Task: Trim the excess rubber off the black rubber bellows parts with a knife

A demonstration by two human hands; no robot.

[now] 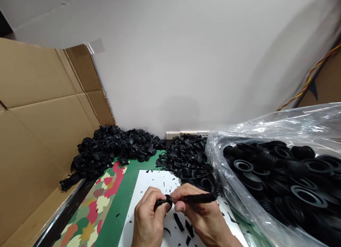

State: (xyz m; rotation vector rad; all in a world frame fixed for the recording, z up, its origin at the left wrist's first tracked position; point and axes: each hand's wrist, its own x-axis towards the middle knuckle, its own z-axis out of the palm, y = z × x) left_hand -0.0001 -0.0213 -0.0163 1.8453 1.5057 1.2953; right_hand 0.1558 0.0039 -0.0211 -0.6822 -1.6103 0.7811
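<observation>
A small black piece (167, 197) is held above a white sheet (145, 179), between the two hands. It is gripped by the left hand (149, 211), whose thumb and fingers are closed on it. In the right hand (204, 218), a thin tool with a black handle (199, 198) is clamped, its slender metal end pointed at the piece; whether the two touch cannot be told. The sheet below is littered with black scraps (179, 222) and is laid on a green surface (119, 197). To the left, a strip with a colourful pattern (93, 211) is seen. Beyond the sheet, a left heap of black parts (106, 147) and a right heap (189, 154) are piled near the wall (186, 62). On the right, ribbed and ringed black pieces (303, 152) are contained in a clear plastic bag (287, 122). The left side is bounded by cardboard (39, 80).
</observation>
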